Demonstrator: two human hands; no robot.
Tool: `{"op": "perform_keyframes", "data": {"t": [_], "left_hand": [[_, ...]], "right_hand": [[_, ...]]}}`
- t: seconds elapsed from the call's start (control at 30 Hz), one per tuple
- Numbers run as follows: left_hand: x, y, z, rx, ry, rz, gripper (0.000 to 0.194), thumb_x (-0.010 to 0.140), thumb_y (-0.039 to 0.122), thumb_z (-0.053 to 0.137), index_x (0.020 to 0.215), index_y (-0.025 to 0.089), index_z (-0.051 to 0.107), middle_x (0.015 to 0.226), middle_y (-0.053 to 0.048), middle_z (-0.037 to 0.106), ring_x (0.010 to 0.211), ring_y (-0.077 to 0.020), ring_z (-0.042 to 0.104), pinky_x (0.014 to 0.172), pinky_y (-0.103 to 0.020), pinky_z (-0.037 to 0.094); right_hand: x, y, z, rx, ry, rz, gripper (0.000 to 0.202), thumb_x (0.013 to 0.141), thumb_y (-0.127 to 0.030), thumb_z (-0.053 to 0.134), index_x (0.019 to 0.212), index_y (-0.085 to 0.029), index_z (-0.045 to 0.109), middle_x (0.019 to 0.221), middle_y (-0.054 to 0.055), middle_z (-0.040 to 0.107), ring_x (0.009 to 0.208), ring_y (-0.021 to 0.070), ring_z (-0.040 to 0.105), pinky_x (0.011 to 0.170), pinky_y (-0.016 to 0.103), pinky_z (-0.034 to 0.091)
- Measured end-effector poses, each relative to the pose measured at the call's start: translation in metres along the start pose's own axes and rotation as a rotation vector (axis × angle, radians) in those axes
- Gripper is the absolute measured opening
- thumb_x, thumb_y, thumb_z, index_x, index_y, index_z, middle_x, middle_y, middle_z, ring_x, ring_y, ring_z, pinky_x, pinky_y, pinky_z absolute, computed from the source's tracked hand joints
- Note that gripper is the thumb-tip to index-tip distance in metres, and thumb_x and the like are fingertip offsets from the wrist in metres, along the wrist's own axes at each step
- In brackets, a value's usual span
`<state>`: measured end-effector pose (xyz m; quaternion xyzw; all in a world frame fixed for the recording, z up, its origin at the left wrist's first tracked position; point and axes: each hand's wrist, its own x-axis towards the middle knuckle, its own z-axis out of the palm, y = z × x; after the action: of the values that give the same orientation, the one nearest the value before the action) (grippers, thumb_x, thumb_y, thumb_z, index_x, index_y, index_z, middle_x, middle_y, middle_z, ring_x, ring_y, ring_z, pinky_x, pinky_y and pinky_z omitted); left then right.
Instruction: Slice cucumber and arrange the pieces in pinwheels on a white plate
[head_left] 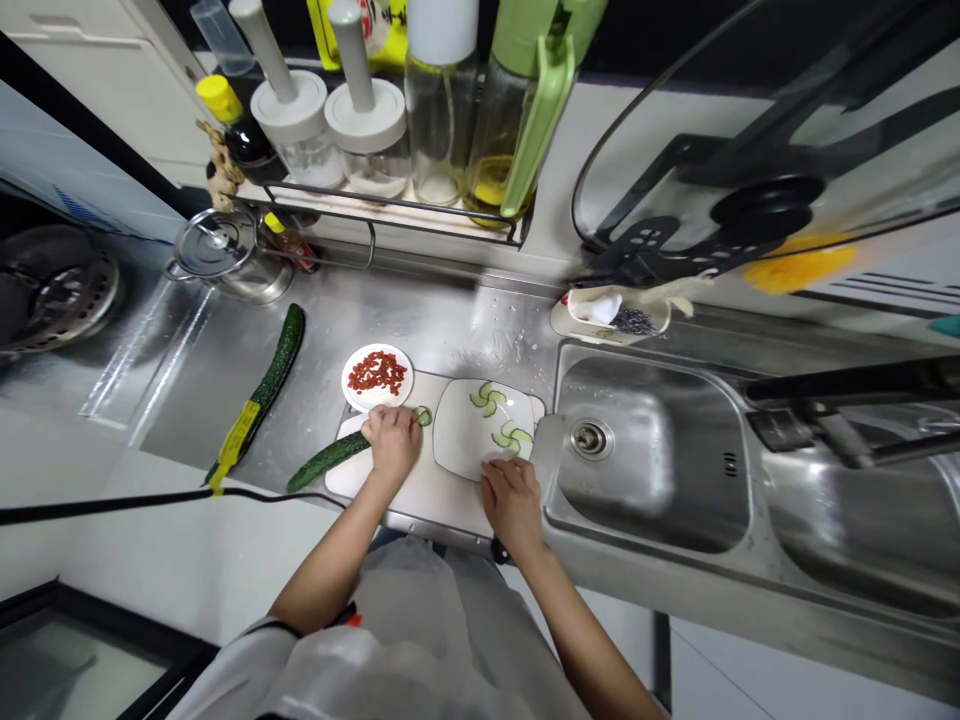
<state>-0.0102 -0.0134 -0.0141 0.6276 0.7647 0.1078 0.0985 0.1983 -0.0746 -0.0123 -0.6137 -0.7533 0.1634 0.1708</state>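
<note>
My left hand [393, 438] is bent down over the cut end of a dark green cucumber [328, 462], fingers closed around it. A few cucumber slices [422, 415] show just beyond its fingertips. My right hand [514, 500] is at the near edge of a white squarish plate [461, 425], fingers bent together at the rim. On the plate, thin cucumber slices [513, 438] are fanned into two pinwheel shapes. Beneath the plate and cucumber lies a pale cutting board [442, 497]. A small white dish [360, 399] of red pieces stands beyond my left hand.
Another cucumber [274, 375] with a yellow label lies at the left. A lidded steel pot [262, 278] stands behind it. To the right are a steel sink [652, 480] and a scrubber holder [574, 322]. Jars and bottles fill the wall rack [420, 212].
</note>
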Motion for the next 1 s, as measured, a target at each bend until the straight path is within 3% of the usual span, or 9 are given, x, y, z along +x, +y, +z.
{"op": "perform_keyframes", "data": {"t": [0.2, 0.4, 0.5, 0.7, 0.87, 1.0], "left_hand": [[0.001, 0.001, -0.011, -0.265, -0.033, 0.011, 0.009, 0.078, 0.021, 0.059, 0.081, 0.021, 0.067, 0.084, -0.005, 0.068, 0.095, -0.0226, 0.053, 0.087, -0.040, 0.034], [-0.004, 0.015, -0.013, -0.661, -0.254, 0.113, 0.009, 0.076, 0.025, 0.063, 0.081, 0.022, 0.070, 0.079, -0.003, 0.068, 0.082, -0.0162, 0.060, 0.078, -0.028, 0.044], [-0.010, 0.026, -0.011, -0.799, -0.402, 0.101, 0.011, 0.076, 0.028, 0.063, 0.081, 0.021, 0.071, 0.079, -0.003, 0.069, 0.080, -0.0156, 0.061, 0.076, -0.026, 0.045], [-0.016, 0.037, -0.006, -0.963, -0.584, -0.058, 0.023, 0.075, 0.039, 0.062, 0.081, 0.019, 0.070, 0.075, -0.001, 0.068, 0.067, -0.0125, 0.057, 0.064, -0.023, 0.042], [-0.014, 0.041, 0.001, -1.041, -0.733, -0.239, 0.040, 0.074, 0.053, 0.057, 0.063, 0.016, 0.063, 0.053, 0.002, 0.057, 0.050, -0.0087, 0.046, 0.053, -0.022, 0.035], [-0.011, 0.045, 0.006, -1.138, -0.859, -0.459, 0.047, 0.069, 0.061, 0.059, 0.064, 0.014, 0.062, 0.059, -0.002, 0.062, 0.049, -0.0076, 0.048, 0.051, -0.021, 0.032]], "right_hand": [[0.005, 0.004, 0.005, 0.192, 0.049, -0.012, 0.022, 0.087, -0.021, 0.048, 0.094, -0.019, 0.069, 0.091, 0.007, 0.067, 0.093, 0.0217, 0.050, 0.086, 0.038, 0.041], [0.022, 0.006, 0.008, 0.389, 0.075, 0.075, 0.026, 0.087, -0.028, 0.049, 0.103, -0.022, 0.068, 0.093, 0.008, 0.068, 0.090, 0.0213, 0.057, 0.082, 0.039, 0.044], [0.030, 0.007, 0.007, 0.519, 0.020, 0.186, 0.027, 0.084, -0.034, 0.052, 0.102, -0.023, 0.068, 0.095, 0.008, 0.068, 0.090, 0.0214, 0.059, 0.071, 0.034, 0.046], [0.033, 0.008, 0.002, 0.702, -0.101, 0.376, 0.027, 0.080, -0.042, 0.055, 0.083, -0.020, 0.069, 0.081, 0.006, 0.069, 0.072, 0.0181, 0.060, 0.054, 0.026, 0.043], [0.030, 0.010, -0.003, 0.683, -0.061, 0.317, 0.025, 0.081, -0.041, 0.054, 0.084, -0.021, 0.069, 0.083, 0.006, 0.069, 0.076, 0.0188, 0.060, 0.056, 0.027, 0.043], [0.028, 0.010, -0.005, 0.660, -0.043, 0.280, 0.023, 0.081, -0.039, 0.054, 0.083, -0.021, 0.069, 0.084, 0.006, 0.069, 0.078, 0.0191, 0.061, 0.059, 0.027, 0.043]]}}
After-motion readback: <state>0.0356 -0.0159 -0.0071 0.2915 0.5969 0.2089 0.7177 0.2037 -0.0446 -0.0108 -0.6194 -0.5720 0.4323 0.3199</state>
